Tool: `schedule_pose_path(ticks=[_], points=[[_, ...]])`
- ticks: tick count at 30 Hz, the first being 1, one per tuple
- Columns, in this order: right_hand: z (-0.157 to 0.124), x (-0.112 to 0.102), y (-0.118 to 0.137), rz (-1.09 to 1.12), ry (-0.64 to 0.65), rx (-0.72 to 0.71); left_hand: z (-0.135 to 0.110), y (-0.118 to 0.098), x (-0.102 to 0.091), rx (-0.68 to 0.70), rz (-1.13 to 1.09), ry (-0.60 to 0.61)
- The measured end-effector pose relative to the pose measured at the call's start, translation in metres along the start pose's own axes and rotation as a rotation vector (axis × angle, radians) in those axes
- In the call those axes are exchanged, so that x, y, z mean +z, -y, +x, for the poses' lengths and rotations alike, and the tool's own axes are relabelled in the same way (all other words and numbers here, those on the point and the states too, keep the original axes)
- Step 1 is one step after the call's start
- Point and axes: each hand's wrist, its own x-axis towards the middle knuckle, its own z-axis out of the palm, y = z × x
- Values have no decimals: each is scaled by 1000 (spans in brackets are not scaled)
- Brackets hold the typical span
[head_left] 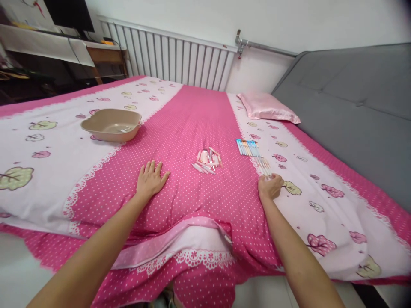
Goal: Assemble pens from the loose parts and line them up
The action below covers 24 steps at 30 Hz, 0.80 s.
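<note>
My left hand (151,178) lies flat and open on the pink dotted bedspread, holding nothing, fingers slightly spread. Curled at the near end of a short row of pale pens (263,165), my right hand (270,187) is closed on a pen, which its fingers largely hide. Just beyond that row, a neat row of blue and orange pens (248,147) lies side by side. Between my hands, farther from me, is a loose pile of pink and white pens (208,160), pointing various ways.
A beige plastic basin (112,124) stands on the left of the bed, with something small inside. A pink pillow (268,107) rests near the grey headboard (349,94). Behind the bed is a white radiator (170,55); a desk with a monitor (69,15) is at far left.
</note>
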Motion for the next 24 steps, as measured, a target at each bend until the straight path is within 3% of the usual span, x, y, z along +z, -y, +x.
schedule_pose_path(ticks=[6, 10, 14, 15, 17, 24], points=[[-3, -4, 3, 2, 29, -75, -3, 1, 0, -11, 3, 11], [-14, -13, 15, 30, 141, -307, -4, 1, 0, -15, -10, 6], [-38, -21, 43, 95, 418, -581, -5, 1, 1, -32, -35, 6], [-46, -22, 52, 124, 542, -626, -6, 1, 1, -34, -41, 6], [-62, -20, 70, 157, 666, -689, -6, 2, 1, -36, -49, 5], [-99, 0, 114, 174, 667, -682, -7, 2, 3, -48, -65, -3]])
